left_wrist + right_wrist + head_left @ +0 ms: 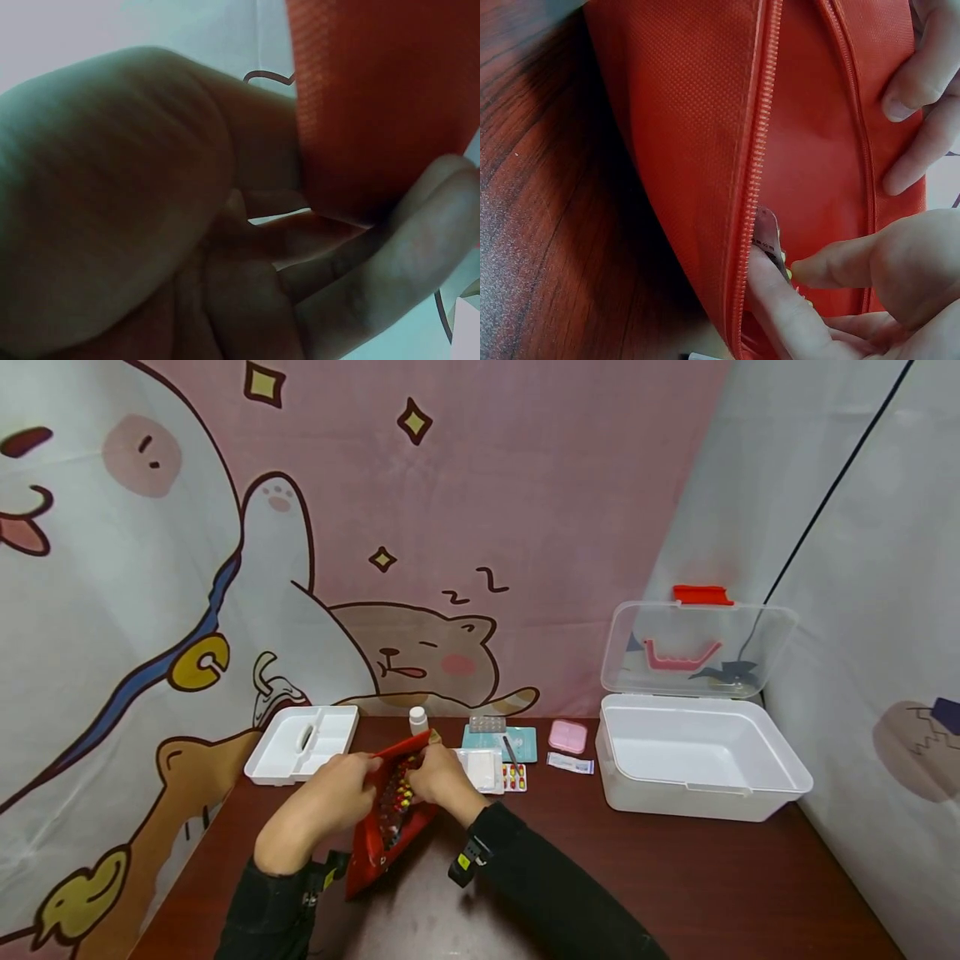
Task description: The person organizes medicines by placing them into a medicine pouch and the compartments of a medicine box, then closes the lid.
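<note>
Pinching a blister pack [765, 227], right grip [441, 778] is inside the pouch [366, 852] left grip [336, 790] holds.

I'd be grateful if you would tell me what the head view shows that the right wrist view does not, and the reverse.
Only the head view shows the white box with its raised clear lid, the pink case and the blue packet. Only the right wrist view clearly shows the zipper teeth and dark print on the pill pack. Both show the red pouch, the left hand holding it, the right hand reaching inside and the brown table.
</note>
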A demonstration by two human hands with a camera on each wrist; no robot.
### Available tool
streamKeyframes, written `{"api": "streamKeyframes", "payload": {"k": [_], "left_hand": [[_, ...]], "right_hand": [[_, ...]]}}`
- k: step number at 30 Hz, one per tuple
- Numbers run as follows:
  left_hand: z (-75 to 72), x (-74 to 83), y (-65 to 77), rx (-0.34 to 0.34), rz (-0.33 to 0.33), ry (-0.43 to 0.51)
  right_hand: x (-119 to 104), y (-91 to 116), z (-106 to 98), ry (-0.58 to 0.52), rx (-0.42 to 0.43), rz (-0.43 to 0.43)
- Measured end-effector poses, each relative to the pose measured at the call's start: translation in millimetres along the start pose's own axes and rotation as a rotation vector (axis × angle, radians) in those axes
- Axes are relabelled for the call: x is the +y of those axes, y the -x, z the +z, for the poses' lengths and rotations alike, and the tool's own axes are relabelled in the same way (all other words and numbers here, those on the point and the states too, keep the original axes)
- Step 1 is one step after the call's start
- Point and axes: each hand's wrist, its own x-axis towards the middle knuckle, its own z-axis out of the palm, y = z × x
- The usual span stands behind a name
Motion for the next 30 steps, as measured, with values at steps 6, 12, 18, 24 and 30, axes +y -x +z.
{"api": "streamKeyframes", "payload": {"k": [6, 12, 18, 24, 30], "left_hand": [[-0.4, -1.3, 0.2, 0.012, 0.007, -0.011], [-0.4, -2.0, 1.4, 0.022, 0.018, -0.012], [0.2, -0.3, 3.4, 0.017, 0.016, -0.006], [-1.0, 0.4, 2.2, 0.018, -0.002, -0.009], [-1.8, -0.9, 1.0, 0.001, -0.034, -0.007]], "right_hand": [[-2, -1, 3, -0.006, 0.019, 0.003], [-4, -2, 9, -0.04, 0.008, -0.002], [0, 0, 9, 0.105, 0.007, -0.029], [6, 6, -4, 0.207, 0.048, -0.086], [17, 17, -30, 0.265, 0.148, -0.223]]}}
